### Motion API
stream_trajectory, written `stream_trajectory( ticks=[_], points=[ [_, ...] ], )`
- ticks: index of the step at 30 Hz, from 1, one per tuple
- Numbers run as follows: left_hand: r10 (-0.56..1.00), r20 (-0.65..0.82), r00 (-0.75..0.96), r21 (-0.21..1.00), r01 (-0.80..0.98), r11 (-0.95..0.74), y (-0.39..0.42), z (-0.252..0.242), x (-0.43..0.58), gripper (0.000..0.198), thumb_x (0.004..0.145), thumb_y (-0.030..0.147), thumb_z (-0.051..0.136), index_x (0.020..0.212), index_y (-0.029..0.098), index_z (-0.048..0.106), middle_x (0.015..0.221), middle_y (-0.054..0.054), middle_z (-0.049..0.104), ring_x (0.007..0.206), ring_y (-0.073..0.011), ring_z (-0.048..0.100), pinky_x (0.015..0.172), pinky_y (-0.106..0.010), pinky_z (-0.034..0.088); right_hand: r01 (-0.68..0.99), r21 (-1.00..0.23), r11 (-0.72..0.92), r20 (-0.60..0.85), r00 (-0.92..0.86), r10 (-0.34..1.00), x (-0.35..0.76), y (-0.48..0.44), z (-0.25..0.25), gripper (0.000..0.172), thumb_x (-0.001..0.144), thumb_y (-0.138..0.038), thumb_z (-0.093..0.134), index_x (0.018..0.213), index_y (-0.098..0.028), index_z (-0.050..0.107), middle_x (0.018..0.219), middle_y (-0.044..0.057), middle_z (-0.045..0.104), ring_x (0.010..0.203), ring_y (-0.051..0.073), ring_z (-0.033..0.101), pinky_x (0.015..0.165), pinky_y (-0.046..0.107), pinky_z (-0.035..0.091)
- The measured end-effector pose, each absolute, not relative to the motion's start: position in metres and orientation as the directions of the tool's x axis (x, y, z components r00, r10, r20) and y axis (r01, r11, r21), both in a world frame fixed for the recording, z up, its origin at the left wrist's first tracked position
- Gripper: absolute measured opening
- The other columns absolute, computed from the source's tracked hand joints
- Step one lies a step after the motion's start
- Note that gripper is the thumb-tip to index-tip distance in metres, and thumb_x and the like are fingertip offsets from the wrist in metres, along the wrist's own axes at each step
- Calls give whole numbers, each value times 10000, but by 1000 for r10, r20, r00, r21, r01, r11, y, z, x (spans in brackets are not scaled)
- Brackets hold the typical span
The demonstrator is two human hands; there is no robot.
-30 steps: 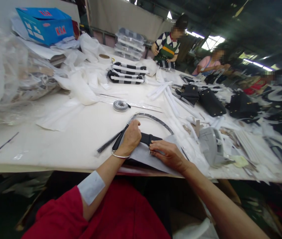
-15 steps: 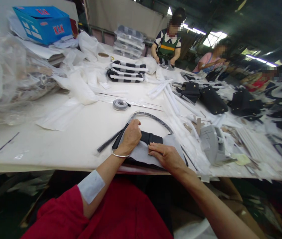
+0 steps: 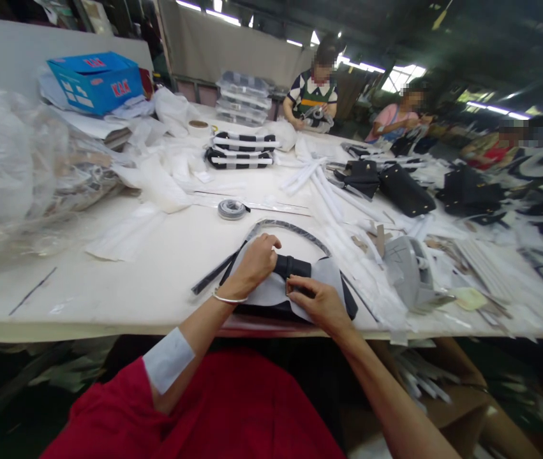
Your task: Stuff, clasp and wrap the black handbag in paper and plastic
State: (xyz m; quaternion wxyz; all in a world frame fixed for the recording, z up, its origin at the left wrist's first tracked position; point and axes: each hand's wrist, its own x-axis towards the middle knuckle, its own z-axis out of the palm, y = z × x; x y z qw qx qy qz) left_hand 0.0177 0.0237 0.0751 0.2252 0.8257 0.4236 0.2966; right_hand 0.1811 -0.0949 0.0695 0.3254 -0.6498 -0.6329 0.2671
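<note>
A black handbag (image 3: 271, 312) lies at the table's front edge, partly covered by a pale grey sheet (image 3: 256, 290). Its handle (image 3: 295, 226), wrapped in clear film, arches away behind it. Across the middle sits a black strap piece (image 3: 295, 266). My left hand (image 3: 256, 260) rests on the bag's left part with curled fingers; whatever is under them is hidden. Thumb and fingers of my right hand (image 3: 319, 303) pinch a small brown-edged tab (image 3: 289, 287) just below the strap piece.
A roll of grey tape (image 3: 231, 209) lies behind the bag. To the right stands a grey tape dispenser (image 3: 408, 268) among white foam strips (image 3: 326, 191) and black bags (image 3: 405, 189). Plastic sheeting (image 3: 3, 172) and a blue box (image 3: 96, 83) fill the left. Co-workers (image 3: 312, 95) work across the table.
My view has tilted up slightly. The fingers of my right hand have arched, showing a gap above the thumb. Both hands stay at the bag. A co-worker opposite has raised a wrapped item.
</note>
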Motion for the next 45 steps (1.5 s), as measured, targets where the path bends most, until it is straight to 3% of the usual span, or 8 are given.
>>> stream_trajectory(
  ticks=[5, 13, 16, 20, 27, 35, 41, 45],
  points=[
    [716, 166, 678, 609, 501, -615, -11, 80, 6, 185, 773, 83, 532, 860, 211, 633, 818, -13, 652, 775, -189, 602, 740, -289, 461, 608, -793, -21, 40, 86, 995, 183, -100, 70, 336, 762, -280, 712, 1097, -275, 734, 1105, 12, 751, 1042, 235, 695, 1014, 408, 503],
    [734, 14, 679, 768, 463, -443, -20, 90, 2, 148, 761, 156, 534, 850, 187, 647, 752, 13, 659, 693, -145, 593, 629, -234, 418, 318, -944, -88, 17, 312, 950, 180, -100, 65, 241, 757, -412, 714, 884, -210, 747, 884, 40, 776, 827, 218, 722, 788, 324, 559],
    [742, -64, 667, 842, 435, -319, -20, 101, 8, 135, 777, 206, 541, 827, 184, 664, 720, 13, 654, 669, -145, 579, 606, -241, 392, 309, -949, -65, 41, 326, 944, 183, -101, 62, 231, 770, -402, 709, 907, -224, 765, 919, 40, 779, 870, 221, 722, 829, 329, 561],
    [781, -33, 623, 802, 484, -352, -26, 89, 17, 90, 783, 240, 572, 794, 183, 641, 713, 6, 643, 663, -147, 557, 602, -252, 356, 392, -918, 58, 169, 255, 952, 185, -107, 57, 218, 857, -347, 640, 1014, -255, 761, 1014, 31, 772, 951, 212, 717, 878, 330, 562],
    [661, -135, 738, 967, 244, -74, -24, 68, 3, 238, 773, 304, 568, 947, 165, 652, 819, -2, 648, 700, -132, 549, 634, -228, 409, 573, -764, 296, 427, 105, 898, 179, -119, 50, 212, 914, -263, 627, 1099, -258, 731, 1042, 32, 761, 958, 187, 711, 883, 319, 566],
    [713, -208, 670, 967, 249, 49, -17, 62, 15, 258, 792, 396, 509, 696, 167, 584, 626, 16, 572, 586, -109, 523, 586, -219, 410, 755, -539, 374, 544, -27, 839, 174, -121, 49, 230, 954, -194, 558, 1124, -230, 709, 1057, 52, 755, 989, 186, 706, 918, 332, 571],
    [750, -267, 606, 952, 287, 108, -15, 56, 21, 254, 761, 384, 533, 620, 174, 558, 527, 36, 529, 514, -102, 503, 526, -212, 383, 894, -267, 360, 493, -194, 848, 169, -124, 62, 276, 975, -147, 462, 1137, -183, 682, 1057, 94, 746, 962, 192, 700, 886, 311, 546],
    [761, -282, 584, 949, 288, 131, -14, 58, 24, 235, 769, 343, 534, 608, 173, 547, 502, 36, 524, 494, -99, 504, 504, -203, 380, 942, -36, 334, 336, -303, 892, 166, -118, 80, 228, 945, -103, 459, 909, -153, 679, 819, 83, 714, 741, 182, 671, 687, 284, 498]
  ],
)
